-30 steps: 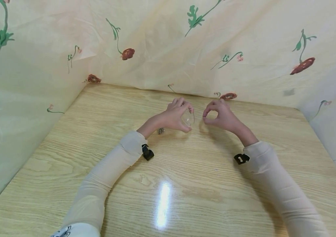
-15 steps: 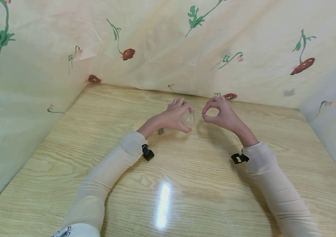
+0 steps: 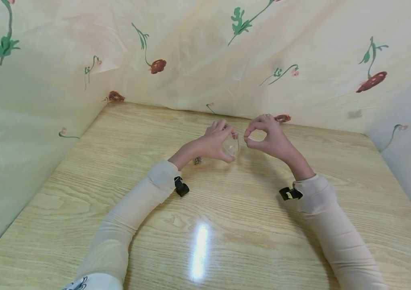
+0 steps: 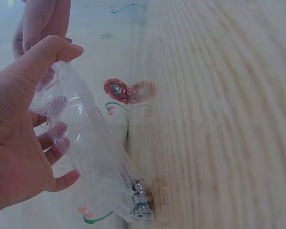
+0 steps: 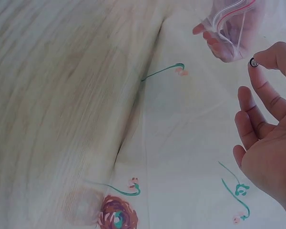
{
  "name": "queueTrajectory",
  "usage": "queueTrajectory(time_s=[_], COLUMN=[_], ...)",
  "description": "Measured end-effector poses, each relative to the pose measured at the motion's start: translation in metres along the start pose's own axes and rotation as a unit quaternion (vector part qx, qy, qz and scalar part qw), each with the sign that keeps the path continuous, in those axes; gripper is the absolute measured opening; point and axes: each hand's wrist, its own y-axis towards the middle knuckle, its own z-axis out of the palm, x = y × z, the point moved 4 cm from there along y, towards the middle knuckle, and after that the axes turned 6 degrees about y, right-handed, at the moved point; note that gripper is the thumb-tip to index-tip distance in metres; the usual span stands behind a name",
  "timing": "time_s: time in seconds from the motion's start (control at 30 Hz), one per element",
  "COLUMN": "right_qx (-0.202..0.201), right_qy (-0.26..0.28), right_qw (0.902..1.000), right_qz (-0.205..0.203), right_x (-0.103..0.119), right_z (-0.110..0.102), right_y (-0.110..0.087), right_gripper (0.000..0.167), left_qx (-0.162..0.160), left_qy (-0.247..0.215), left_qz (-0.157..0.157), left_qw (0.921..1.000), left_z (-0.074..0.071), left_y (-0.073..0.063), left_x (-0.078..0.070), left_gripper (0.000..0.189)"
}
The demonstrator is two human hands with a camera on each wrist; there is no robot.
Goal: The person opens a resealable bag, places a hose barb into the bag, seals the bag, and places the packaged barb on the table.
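My left hand (image 3: pixel 213 141) grips a clear plastic zip bag (image 4: pixel 93 136) near its mouth, thumb on one side and fingers on the other, so the mouth is spread. A red zip line (image 5: pixel 238 10) runs along the opening in the right wrist view. Several small shiny metal pieces (image 4: pixel 142 202) lie in the bag's bottom corner, low by the table. Between thumb and index finger, my right hand (image 3: pixel 270 137) pinches a small round metal piece (image 5: pixel 253 62) with a dark rim; its exact kind cannot be told. That hand stands just right of the bag's mouth.
A wood-grain table (image 3: pixel 227 233) lies under both arms. Cream sheeting with printed flowers (image 3: pixel 191 56) rises behind it and at both sides. Black straps (image 3: pixel 181 187) hang from the wrists.
My right hand has moved a little left and up, closer to the bag's mouth. The left hand and the bag have stayed almost still.
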Motion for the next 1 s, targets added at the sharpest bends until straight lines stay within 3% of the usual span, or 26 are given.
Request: queueTrajectory(time_s=[0.73,1.0], right_qx=[-0.004,-0.003], right_qy=[0.009,0.000], right_qw=[0.9999,0.9995], right_qz=[-0.006,-0.032], right_x=[0.023,0.028], right_z=[0.004,0.010], right_y=[0.003,0.005], right_gripper=[0.010,0.011], left_qx=[0.006,0.007], left_qy=[0.014,0.013], left_qz=[-0.003,0.003], left_qw=[0.9999,0.9999], left_z=[-0.001,-0.001], left_y=[0.001,0.001], left_x=[0.000,0.001], left_gripper=[0.059,0.064])
